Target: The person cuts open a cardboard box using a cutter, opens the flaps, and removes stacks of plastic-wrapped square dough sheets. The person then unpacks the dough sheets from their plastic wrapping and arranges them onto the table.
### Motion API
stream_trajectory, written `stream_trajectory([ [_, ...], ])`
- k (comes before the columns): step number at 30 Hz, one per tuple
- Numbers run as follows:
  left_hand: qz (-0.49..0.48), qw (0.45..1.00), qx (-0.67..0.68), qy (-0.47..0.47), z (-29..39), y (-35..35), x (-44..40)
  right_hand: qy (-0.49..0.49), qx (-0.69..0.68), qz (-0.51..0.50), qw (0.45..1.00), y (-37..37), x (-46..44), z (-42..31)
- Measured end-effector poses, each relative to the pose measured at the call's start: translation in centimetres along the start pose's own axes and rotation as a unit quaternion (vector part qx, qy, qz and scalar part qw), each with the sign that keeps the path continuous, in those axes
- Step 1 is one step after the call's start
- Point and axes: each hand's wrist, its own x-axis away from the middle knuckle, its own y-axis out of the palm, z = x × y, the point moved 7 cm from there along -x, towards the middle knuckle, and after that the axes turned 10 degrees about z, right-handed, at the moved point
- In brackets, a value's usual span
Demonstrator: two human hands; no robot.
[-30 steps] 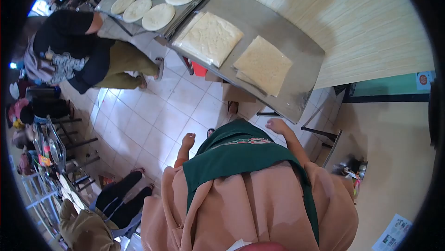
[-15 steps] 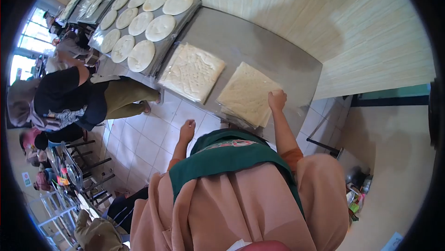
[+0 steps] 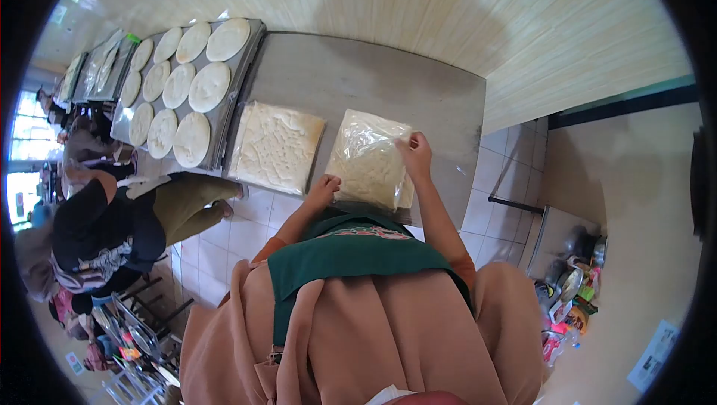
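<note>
Both hands, left and right, pinch the edges of 1 glossy, clear-wrapped, pale, squarish flatbread stack.

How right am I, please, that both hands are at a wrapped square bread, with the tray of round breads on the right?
The head view shows the tray of round breads on the left, not the right; left hand and right hand are as stated.

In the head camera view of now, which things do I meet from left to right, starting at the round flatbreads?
Round flatbreads on a metal tray → thick square bread in clear plastic → second square bread, also in plastic → grey side table → paper sheet.
</note>
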Motion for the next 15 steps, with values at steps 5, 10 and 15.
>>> stream_trajectory([
  [5,-0.120,0.892,0.399,-0.177,9.7,2.4,2.1,-0.126,0.088,-0.161,0.975,3.6,10.4,-18.8],
  [10,-0.231,0.812,0.523,-0.119,15.0,-1.2,2.2,-0.426,0.094,-0.145,0.888,7.2,17.3,-24.1],
  [15,-0.233,0.810,0.535,-0.047,16.8,-6.4,1.2,-0.412,0.086,-0.211,0.883,7.3,17.8,-26.2],
])
